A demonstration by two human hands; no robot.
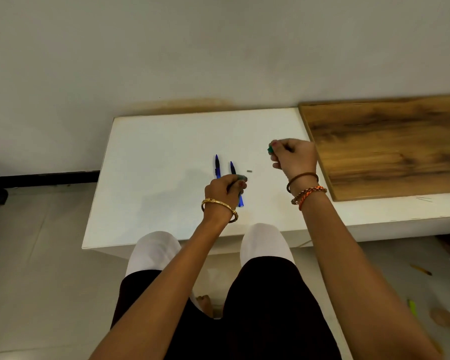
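Two blue pens lie side by side on the white table [153, 178]. The left pen [217, 166] is partly hidden by my left hand. The right pen [232, 167] runs under the hand and its blue end shows below it. My left hand [225, 188] is curled round a dark, blurred pen part held over them. My right hand [294, 158] is raised further right and pinches a small green piece [270, 149] at its fingertips. A tiny grey piece [249, 171] lies on the table between the hands.
A wooden board [390, 146] covers the table's right part. The wall rises just behind the table. My knees sit against the front edge. On the floor at the lower right lie a yellow-green pen [412, 307], an orange stick [421, 269] and a round brown disc [442, 317].
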